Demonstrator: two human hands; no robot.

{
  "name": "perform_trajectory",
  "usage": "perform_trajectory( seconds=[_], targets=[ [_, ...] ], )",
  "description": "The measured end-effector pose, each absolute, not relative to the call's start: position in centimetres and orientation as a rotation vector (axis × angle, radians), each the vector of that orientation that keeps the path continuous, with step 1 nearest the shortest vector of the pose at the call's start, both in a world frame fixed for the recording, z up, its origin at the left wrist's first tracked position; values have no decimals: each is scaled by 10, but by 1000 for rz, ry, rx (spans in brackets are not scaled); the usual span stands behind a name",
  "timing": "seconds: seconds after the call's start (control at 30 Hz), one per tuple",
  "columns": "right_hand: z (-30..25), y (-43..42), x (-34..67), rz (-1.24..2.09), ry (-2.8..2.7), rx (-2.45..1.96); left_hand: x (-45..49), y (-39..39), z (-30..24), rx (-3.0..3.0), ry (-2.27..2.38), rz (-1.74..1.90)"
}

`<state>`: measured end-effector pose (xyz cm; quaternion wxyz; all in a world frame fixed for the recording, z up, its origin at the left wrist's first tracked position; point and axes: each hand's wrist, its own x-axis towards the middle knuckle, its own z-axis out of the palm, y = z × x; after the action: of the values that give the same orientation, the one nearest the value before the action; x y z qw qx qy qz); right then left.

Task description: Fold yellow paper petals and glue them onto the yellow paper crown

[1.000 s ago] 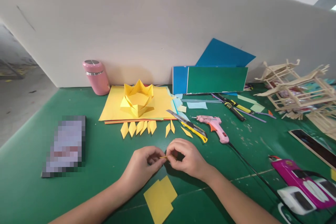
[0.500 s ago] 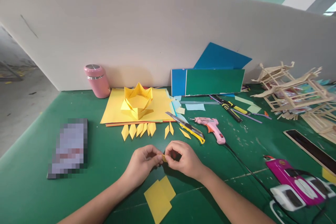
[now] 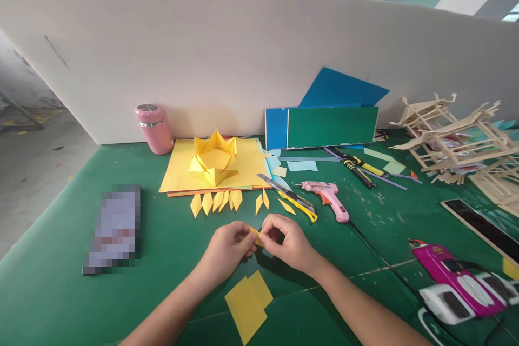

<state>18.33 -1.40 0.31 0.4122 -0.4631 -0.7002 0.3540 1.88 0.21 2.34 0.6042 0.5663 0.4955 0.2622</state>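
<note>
Between my two hands is a small piece of yellow paper (image 3: 257,236), mostly covered by fingers. My left hand (image 3: 231,246) pinches its left side, and my right hand (image 3: 286,240) pinches the right side with thumb and forefinger. Two flat yellow paper squares (image 3: 245,311) overlap on the table just below my hands. Beyond my fingers lie several folded yellow paper diamonds (image 3: 207,204) in a row. A yellow folded paper crown shape (image 3: 214,159) stands on a stack of coloured paper (image 3: 174,173) behind them.
A utility knife (image 3: 290,197) and a pink glue gun (image 3: 326,197) lie ahead to the right; the gun's cord runs to a magenta power strip (image 3: 450,275). A pink flask (image 3: 155,130) and a blurred-out flat object (image 3: 115,227) are at left. Wooden stick models (image 3: 450,140) stand far right.
More of the yellow paper shows between my fingertips, which have shifted slightly. My right hand has turned a little. The whole view has moved slightly with my head.
</note>
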Motion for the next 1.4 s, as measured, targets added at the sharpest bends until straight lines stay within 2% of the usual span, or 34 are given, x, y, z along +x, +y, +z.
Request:
perform_trajectory(
  seconds=[0.3,0.8,1.07,1.27,1.4],
  targets=[
    [11,-16,178,948,-1776,-1150,18,-9,9,1235,1072,641],
    [6,-15,170,958,-1740,-1182,16,-10,14,1260,1083,721],
    [2,-15,170,569,-1901,-1167,16,-9,13,1231,1109,744],
    [2,-17,173,116,-2097,-1014,16,-8,15,1210,1115,737],
    [3,-18,176,21,-2192,-960,13,-8,17,1209,1098,711]
  ],
)
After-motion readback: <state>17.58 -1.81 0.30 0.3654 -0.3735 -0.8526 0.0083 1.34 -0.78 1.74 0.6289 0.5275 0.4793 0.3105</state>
